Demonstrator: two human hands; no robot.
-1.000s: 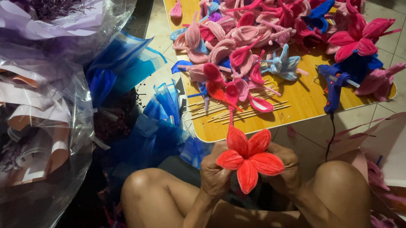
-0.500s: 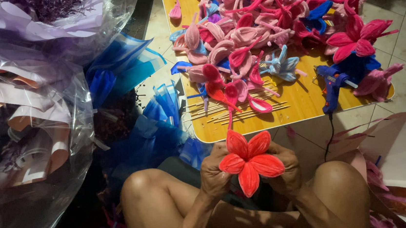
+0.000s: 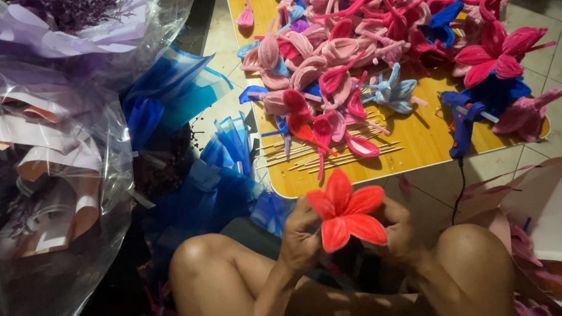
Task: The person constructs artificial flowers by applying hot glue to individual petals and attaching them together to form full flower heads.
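Left: cellophane-wrapped bouquets (image 3: 38, 166), blue wrapping sheets (image 3: 222, 177) just beside yellow board (image 3: 429, 145) left edge.
Left hand (image 3: 299, 239) curled closed on left side of red fabric flower (image 3: 345, 210); right hand (image 3: 398, 230) closed on right side.
Flower between both hands, equally near each, over lap, just off board's near edge. Petals face up at camera; stem axis hidden behind bloom.
Board: petal pile (image 3: 379, 41), wooden sticks (image 3: 321, 153) near front edge, blue glue gun (image 3: 462, 120) at right front corner.

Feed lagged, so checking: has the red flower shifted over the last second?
No. The red flower stays just below the yellow board's near edge, between both hands, left hand and right hand.
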